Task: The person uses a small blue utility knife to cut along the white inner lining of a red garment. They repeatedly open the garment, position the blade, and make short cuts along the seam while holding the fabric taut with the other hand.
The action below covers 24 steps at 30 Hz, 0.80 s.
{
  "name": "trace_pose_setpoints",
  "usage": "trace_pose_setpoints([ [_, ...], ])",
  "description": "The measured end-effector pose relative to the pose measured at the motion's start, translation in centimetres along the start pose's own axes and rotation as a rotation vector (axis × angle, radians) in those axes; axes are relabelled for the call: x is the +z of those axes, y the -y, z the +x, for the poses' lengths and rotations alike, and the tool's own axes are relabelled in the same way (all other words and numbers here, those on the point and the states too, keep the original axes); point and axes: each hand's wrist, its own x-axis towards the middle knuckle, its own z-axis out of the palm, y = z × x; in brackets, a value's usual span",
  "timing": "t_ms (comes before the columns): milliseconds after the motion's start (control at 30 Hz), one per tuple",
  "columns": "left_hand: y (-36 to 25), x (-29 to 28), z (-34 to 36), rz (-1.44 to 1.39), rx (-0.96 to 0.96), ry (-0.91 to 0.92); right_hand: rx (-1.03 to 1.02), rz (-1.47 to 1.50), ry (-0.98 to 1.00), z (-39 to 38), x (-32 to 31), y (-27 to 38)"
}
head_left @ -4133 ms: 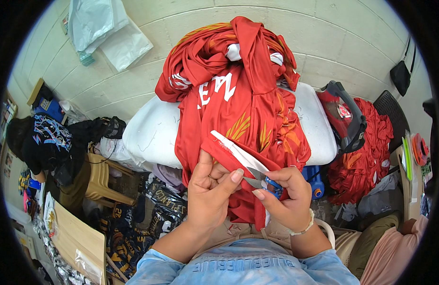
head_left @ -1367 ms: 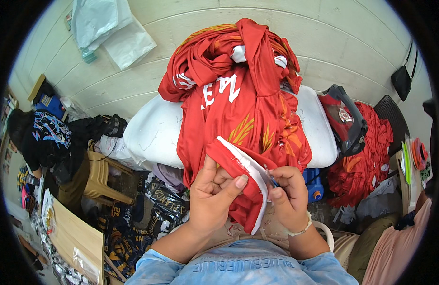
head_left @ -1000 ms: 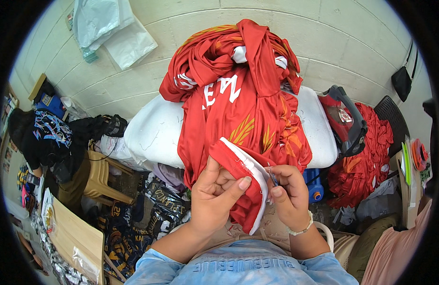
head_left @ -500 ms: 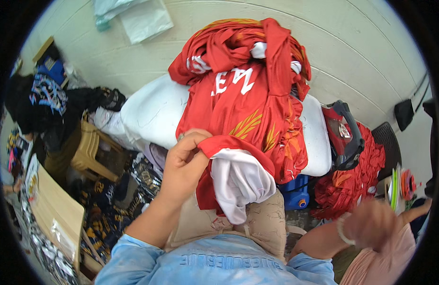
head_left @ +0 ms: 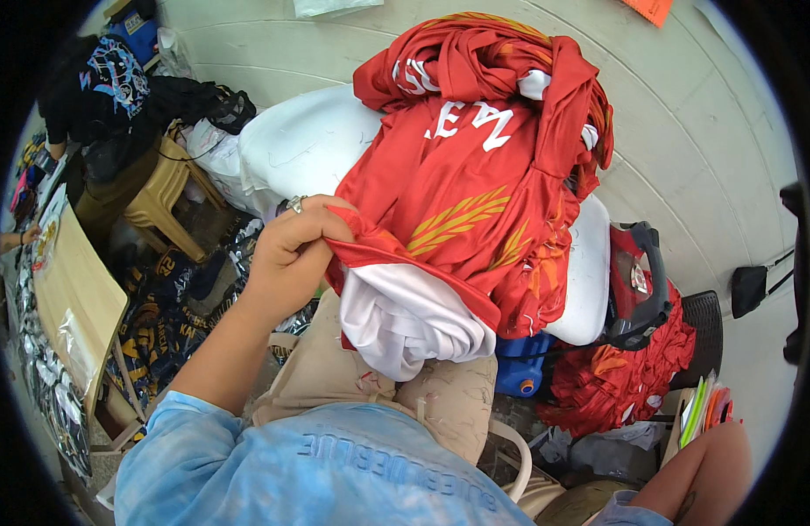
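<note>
My left hand (head_left: pixel 291 254), with a ring on one finger, pinches the edge of a red jersey (head_left: pixel 449 202) between thumb and fingers. Its white inner side (head_left: pixel 405 320) shows below the turned-up edge and hangs over my lap. The jersey carries white lettering and yellow leaf shapes. It lies bunched over a white padded board (head_left: pixel 313 145), with more red fabric heaped at its far end. My right forearm (head_left: pixel 698 473) is bent at the lower right, and the right hand is out of view.
Right of the board stand a red-and-grey appliance like a steam iron (head_left: pixel 641 280) and a pile of red garments (head_left: pixel 589 386). A blue container (head_left: pixel 520 364) sits underneath. At left are a plastic chair (head_left: pixel 168 197), a tilted wooden panel (head_left: pixel 76 298) and a person in black (head_left: pixel 107 88).
My left hand has drawn the jersey's edge leftward and slightly upward, spreading the opening. My right hand, blurred at lower right before, has left the view. The head view has shifted.
</note>
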Motion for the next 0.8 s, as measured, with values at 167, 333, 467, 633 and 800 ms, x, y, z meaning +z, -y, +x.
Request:
trace_pose_setpoints([
  [167, -0.9, 0.3, -0.6, -0.398, -0.255, 0.261, -0.004, -0.017, 0.0, -0.1, 0.0, 0.3],
  [333, -1.1, 1.5, -4.2, -0.441, -0.712, 0.232, -0.01, -0.024, 0.002, -0.2, 0.2, 0.1],
  [467, -0.4, 2.0, -7.0, -0.088, -0.758, 0.362, -0.027, -0.011, -0.002, -0.2, 0.2, -0.1],
  [633, -0.3, 1.0, -8.5, 0.451, -0.835, 0.938, -0.025, -0.006, -0.005, -0.2, 0.3, -0.6],
  [800, -3.9, 1.1, -4.8, 0.325, -0.288, 1.438, -0.043, -0.02, -0.002, 0.4, 0.4, -0.5],
])
